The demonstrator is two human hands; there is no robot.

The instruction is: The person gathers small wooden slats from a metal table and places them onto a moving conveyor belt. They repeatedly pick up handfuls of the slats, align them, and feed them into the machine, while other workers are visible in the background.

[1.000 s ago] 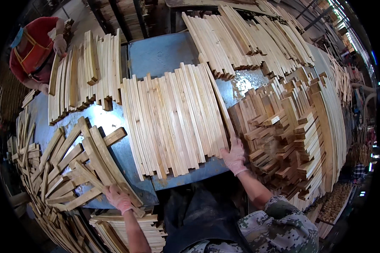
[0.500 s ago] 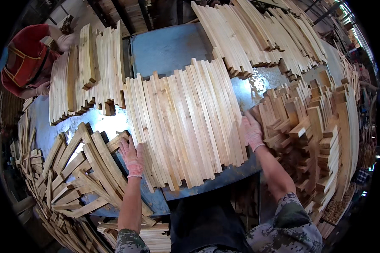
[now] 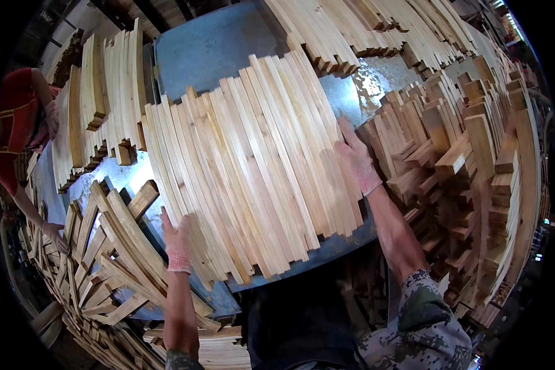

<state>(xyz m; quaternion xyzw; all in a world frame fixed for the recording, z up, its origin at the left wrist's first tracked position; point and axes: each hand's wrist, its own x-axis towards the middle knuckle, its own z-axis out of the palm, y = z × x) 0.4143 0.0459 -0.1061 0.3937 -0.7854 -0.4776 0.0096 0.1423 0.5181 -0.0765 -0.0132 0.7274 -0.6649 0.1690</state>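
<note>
In front of me, a row of pale wooden strips (image 3: 246, 166) lies side by side on the blue metal table, their ends uneven. My left hand (image 3: 177, 239), in a pinkish glove, is at the row's left edge near its front end, fingers stretched and apart. Along the right edge, farther up, is my gloved right hand (image 3: 355, 159), its fingers extended beside the outermost strip. Neither hand is wrapped round a strip. Whether the fingertips press on the edges is hard to see.
Loose, crossed strips (image 3: 114, 246) lie at left. A high stack of wood pieces (image 3: 450, 154) stands close at right. More strips lie in bundles at the far left (image 3: 114, 86) and far right (image 3: 364, 31). A co-worker in red (image 3: 18, 117) stands at left.
The view has shifted, and the row appears farther left and higher. My right hand has slid farther along its edge. The co-worker now reaches one hand to the loose strips.
</note>
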